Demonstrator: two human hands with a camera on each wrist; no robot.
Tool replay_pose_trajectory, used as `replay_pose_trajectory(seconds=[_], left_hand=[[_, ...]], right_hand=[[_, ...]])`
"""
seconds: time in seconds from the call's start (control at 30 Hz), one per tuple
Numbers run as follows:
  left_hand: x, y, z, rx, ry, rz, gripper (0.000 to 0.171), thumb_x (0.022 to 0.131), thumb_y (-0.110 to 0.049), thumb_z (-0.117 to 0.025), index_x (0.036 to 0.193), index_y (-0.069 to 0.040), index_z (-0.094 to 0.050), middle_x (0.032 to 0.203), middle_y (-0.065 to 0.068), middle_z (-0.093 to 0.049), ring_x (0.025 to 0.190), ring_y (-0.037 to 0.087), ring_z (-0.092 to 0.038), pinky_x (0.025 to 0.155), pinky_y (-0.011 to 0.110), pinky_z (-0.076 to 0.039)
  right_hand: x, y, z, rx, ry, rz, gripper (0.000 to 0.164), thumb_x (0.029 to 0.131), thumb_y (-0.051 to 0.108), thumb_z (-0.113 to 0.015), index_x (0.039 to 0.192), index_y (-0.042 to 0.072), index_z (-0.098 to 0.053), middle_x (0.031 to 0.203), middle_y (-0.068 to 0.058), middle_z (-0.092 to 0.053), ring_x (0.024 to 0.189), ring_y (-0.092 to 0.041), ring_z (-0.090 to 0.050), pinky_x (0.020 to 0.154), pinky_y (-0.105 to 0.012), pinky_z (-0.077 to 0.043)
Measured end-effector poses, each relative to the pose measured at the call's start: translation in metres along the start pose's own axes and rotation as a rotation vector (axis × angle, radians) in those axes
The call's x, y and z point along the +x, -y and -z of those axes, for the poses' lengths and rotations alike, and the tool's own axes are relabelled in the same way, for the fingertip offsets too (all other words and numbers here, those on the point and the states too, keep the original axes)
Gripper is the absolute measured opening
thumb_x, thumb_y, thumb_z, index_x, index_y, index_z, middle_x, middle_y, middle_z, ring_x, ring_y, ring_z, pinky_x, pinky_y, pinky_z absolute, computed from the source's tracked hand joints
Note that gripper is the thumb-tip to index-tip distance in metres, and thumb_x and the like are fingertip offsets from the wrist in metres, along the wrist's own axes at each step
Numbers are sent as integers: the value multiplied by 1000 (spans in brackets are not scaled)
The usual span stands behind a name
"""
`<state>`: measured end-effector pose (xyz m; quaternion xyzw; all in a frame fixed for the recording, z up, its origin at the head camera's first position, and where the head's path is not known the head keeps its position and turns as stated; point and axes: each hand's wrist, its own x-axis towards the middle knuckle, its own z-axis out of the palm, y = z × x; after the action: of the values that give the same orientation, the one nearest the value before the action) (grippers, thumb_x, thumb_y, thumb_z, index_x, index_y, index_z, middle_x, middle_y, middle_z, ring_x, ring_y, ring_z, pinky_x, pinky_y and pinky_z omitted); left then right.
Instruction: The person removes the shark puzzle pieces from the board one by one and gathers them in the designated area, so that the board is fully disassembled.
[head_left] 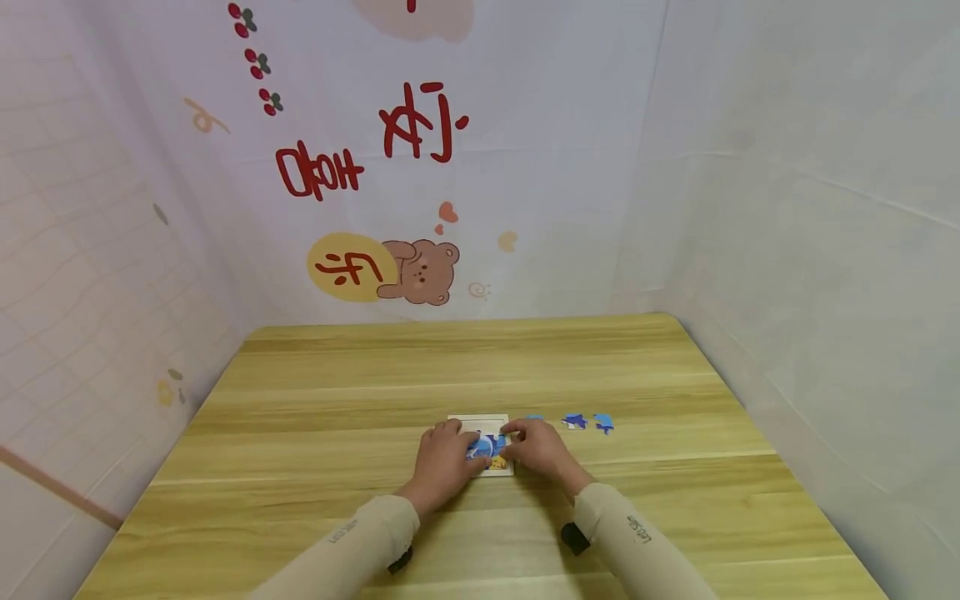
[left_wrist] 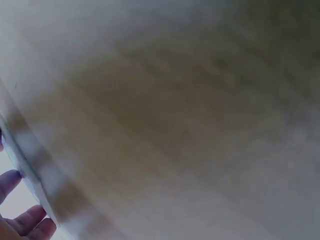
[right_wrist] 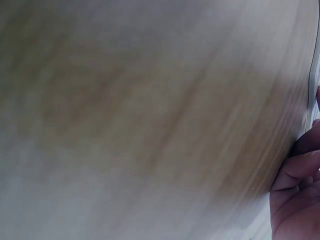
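In the head view a jigsaw puzzle tray with a pale frame lies on the table. Its lower part carries blue and yellow picture pieces; the upper part shows bare. My left hand rests over the tray's left side, thumb and index on the picture. Its fingertips lie along the tray's edge in the left wrist view. From the right, my right hand reaches over the tray's right side, pinching a blue puzzle piece between thumb and index. In the right wrist view its curled fingers are beside the tray's edge.
Loose blue puzzle pieces lie right of the tray: one partly behind the right hand, a white-and-blue one and another farther right. The wood-grain table meets printed cloth walls at the back and sides.
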<state>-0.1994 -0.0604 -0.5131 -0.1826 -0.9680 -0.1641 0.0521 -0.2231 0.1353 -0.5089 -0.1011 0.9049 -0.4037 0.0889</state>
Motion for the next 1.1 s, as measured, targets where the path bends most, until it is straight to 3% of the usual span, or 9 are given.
replay_pose_trajectory(seconds=[0.17,0.4,0.53,0.63,0.9,1.1], left_hand=[[2,-5,2,28,20,23,47,88,-47,-72,120,-12,-73,121,15,-60,113,34,-54,92,56,-43],[4,-9,4,19,55,29,47,88,-49,-71,120,-13,-73,117,13,-60,108,33,-53,88,56,-43],[4,-9,4,17,58,36,47,88,-48,-72,120,-13,-73,117,13,-60,107,32,-54,87,55,-43],[3,-8,6,10,58,50,47,87,-47,-73,119,-13,-73,117,14,-60,106,32,-53,86,54,-43],[1,-6,4,6,63,50,48,86,-47,-74,118,-12,-74,116,14,-60,106,33,-53,85,55,-43],[2,-6,2,17,53,43,48,86,-48,-74,118,-13,-74,116,13,-60,106,32,-53,85,54,-43]], right_hand=[[3,-1,3,-16,10,11,29,82,11,-77,111,7,-74,80,0,-60,69,-15,-51,60,-29,-43],[2,0,9,139,14,-19,24,82,4,-77,106,4,-72,84,-3,-61,74,-17,-52,66,-31,-46],[3,0,7,175,23,12,24,82,1,-76,105,3,-71,91,-5,-64,82,-17,-56,74,-33,-50],[6,-1,3,188,31,45,26,80,-2,-76,105,1,-70,89,-5,-64,81,-17,-57,73,-31,-50],[3,0,-1,104,-15,100,18,83,-3,-73,99,4,-74,78,-1,-61,71,-14,-52,64,-29,-46],[0,-1,0,109,-29,106,16,87,-1,-71,101,5,-75,87,-3,-67,77,-14,-56,71,-32,-50]])
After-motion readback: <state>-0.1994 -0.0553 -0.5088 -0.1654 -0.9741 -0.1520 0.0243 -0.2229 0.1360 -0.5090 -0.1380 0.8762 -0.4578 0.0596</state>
